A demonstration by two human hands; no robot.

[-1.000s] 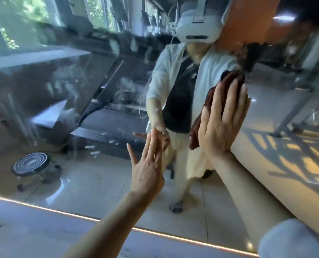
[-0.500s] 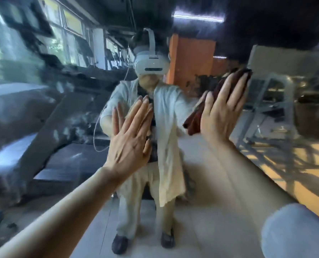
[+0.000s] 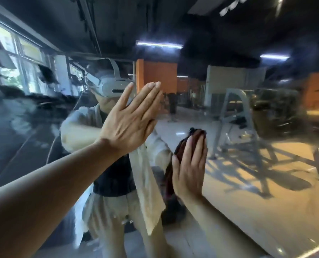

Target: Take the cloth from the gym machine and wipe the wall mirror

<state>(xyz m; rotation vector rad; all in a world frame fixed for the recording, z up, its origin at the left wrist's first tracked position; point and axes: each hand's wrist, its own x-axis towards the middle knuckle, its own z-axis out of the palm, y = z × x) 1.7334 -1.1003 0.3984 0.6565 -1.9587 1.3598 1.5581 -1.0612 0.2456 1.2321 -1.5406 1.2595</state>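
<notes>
I press the dark red cloth (image 3: 189, 141) flat on the wall mirror (image 3: 266, 164) under my right hand (image 3: 189, 170) (fingers straight) so it rubs, while my left hand (image 3: 130, 121), flat and holding nothing, leans above it.

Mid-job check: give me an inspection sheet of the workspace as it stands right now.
Surface: wall mirror fills the view, glass blurred with motion.
Job's things: dark red cloth flat against the mirror under the right hand.
Clutter: nothing seen.
Grippers: right hand presses the cloth with straight fingers; left hand flat, fingers straight, raised at the glass, holding nothing.
Cables: a thin cable shows in the reflection, hanging from the headset.
Surroundings: reflected gym with orange pillar, grey machine frame, windows, ceiling lights.
</notes>
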